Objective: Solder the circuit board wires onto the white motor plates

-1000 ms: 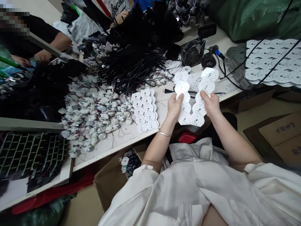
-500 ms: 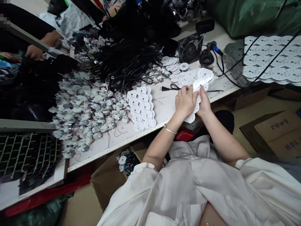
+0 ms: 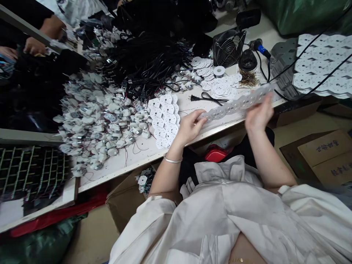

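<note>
A white strip of round circuit boards (image 3: 229,108), dotted with small holes, is stretched between my hands above the table's front edge, its right end tilted up. My left hand (image 3: 191,126) pinches its left end between thumb and fingers. Around the right part of the strip my right hand (image 3: 260,112) is closed, slightly blurred. Whether the strip is one layer or two, I cannot tell. Left of my left hand lies a stack of white circuit board panels (image 3: 164,121). Several loose white boards (image 3: 222,86) lie just beyond the strip.
A heap of small white motors with wires (image 3: 104,121) covers the left of the table, with black cables (image 3: 148,69) behind. Farther back are a fan (image 3: 229,47), a solder spool (image 3: 219,71) and a blue-handled soldering iron (image 3: 262,49). Another person's hand (image 3: 34,46) shows at upper left.
Two strips in a V, one in each hand, were brought together between both hands. Since then my hands have moved apart, left and right, with the strip now lengthwise between them.
</note>
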`<state>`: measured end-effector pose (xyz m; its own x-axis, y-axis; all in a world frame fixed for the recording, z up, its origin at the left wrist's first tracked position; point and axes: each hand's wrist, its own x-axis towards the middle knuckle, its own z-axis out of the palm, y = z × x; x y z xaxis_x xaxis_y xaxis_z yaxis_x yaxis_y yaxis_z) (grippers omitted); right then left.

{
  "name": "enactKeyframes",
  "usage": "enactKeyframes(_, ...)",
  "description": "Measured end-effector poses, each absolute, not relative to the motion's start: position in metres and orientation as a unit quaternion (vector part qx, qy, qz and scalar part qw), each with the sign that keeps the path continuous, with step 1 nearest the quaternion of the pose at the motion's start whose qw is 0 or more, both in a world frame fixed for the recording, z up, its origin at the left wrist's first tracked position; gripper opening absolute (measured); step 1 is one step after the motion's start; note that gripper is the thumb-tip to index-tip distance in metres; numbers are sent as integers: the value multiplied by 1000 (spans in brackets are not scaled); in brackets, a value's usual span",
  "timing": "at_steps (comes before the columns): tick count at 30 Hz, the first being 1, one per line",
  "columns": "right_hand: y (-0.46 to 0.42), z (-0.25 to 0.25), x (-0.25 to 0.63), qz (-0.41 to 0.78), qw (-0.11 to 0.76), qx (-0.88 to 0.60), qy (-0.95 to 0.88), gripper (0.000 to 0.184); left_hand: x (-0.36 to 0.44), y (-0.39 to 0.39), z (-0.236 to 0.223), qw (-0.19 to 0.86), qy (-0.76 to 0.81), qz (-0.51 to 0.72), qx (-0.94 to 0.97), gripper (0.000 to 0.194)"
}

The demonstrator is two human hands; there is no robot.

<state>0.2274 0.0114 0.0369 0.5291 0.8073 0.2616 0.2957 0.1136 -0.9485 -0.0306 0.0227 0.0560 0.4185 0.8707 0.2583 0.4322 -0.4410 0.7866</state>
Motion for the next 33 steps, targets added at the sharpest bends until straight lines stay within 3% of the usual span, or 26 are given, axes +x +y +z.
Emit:
enactKeyframes(2,1,44,250,65,574,-676,-457,90,-45,32,65,241,406,269,839,31)
enactKeyframes(4,-7,55,251,-7,471,-663,-581,86,-50,38,68,201,396,213,870,31)
enactKeyframes(8,1,74,202,74,141,-595,-788,58,-38,40,56,246,438,194,842,32)
enactKeyframes(11,16,75,172,95,16,-606,-789,53,-26,36,40,289,537,216,763,32)
enactKeyframes(17,30,66,164,70,15,-617,-783,51,-6,32,29,251,658,252,664,30)
enactKeyframes(22,38,93,156,55,-6,-632,-773,45,12,34,44,207,701,265,629,27)
enactKeyframes(24,35,109,165,62,-15,-621,-781,43,8,28,56,301,662,308,614,22)
enactKeyframes(27,17,126,191,140,5,-578,-804,42,-6,10,82,530,535,338,564,29)
enactKeyframes(33,-30,120,224,432,218,-587,-649,57,1,-12,105,742,405,307,436,56)
